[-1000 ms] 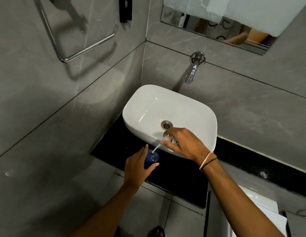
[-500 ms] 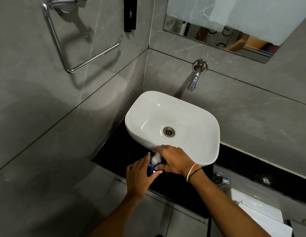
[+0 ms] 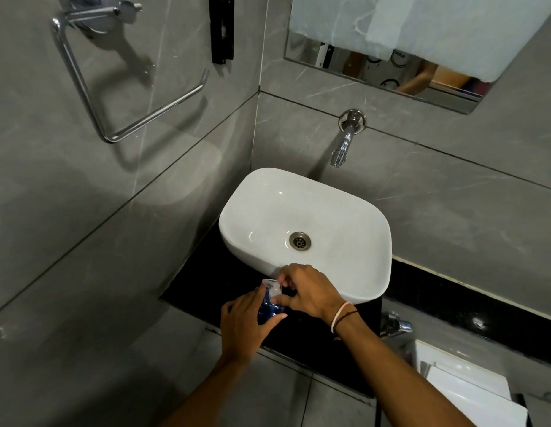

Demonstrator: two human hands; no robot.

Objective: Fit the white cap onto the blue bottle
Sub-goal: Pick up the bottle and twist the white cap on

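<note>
— Grey tiled walls (image 3: 150, 229) all round, and what's below them?

— I see a white basin (image 3: 354, 217) sitting on a black counter (image 3: 200, 291), with a tap (image 3: 342, 149) on the wall above it and a chrome towel ring (image 3: 92, 97) on the side wall. A mirror (image 3: 385, 69) hangs top right.

— Where is the bottle?

— I find the blue bottle (image 3: 269, 309) just in front of the basin's near rim, over the counter. My left hand (image 3: 246, 325) is wrapped around its body, thumb and fingers closed on it.

— And the cap?

— The white cap (image 3: 272, 289) sits at the bottle's top. My right hand (image 3: 308, 291) pinches it between thumb and fingertips; I can't tell whether it is fully seated. That wrist wears a pale band and a dark cord (image 3: 343, 315).
</note>
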